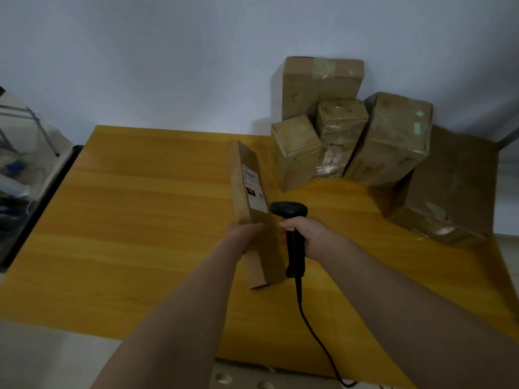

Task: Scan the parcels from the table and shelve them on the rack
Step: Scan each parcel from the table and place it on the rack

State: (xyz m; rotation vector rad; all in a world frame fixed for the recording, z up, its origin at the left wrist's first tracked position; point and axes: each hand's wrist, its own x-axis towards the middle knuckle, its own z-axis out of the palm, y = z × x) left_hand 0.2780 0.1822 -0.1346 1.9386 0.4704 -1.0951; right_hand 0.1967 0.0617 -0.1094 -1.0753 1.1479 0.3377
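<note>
A long narrow cardboard parcel [252, 203] with a white shipping label [253, 189] is held above the yellow table [140, 206]. My left hand [245, 235] grips the parcel around its middle, label side facing right. My right hand [307, 234] grips the handle of a black barcode scanner [292, 234], whose head sits just right of the label's lower end. The scanner's black cable [317, 341] trails down toward the table's near edge.
Several taped cardboard parcels [345, 127] are piled at the table's back right against the wall. A large open cardboard box [455, 186] lies at the far right. Metal-framed clutter [19, 153] stands off the table's left side.
</note>
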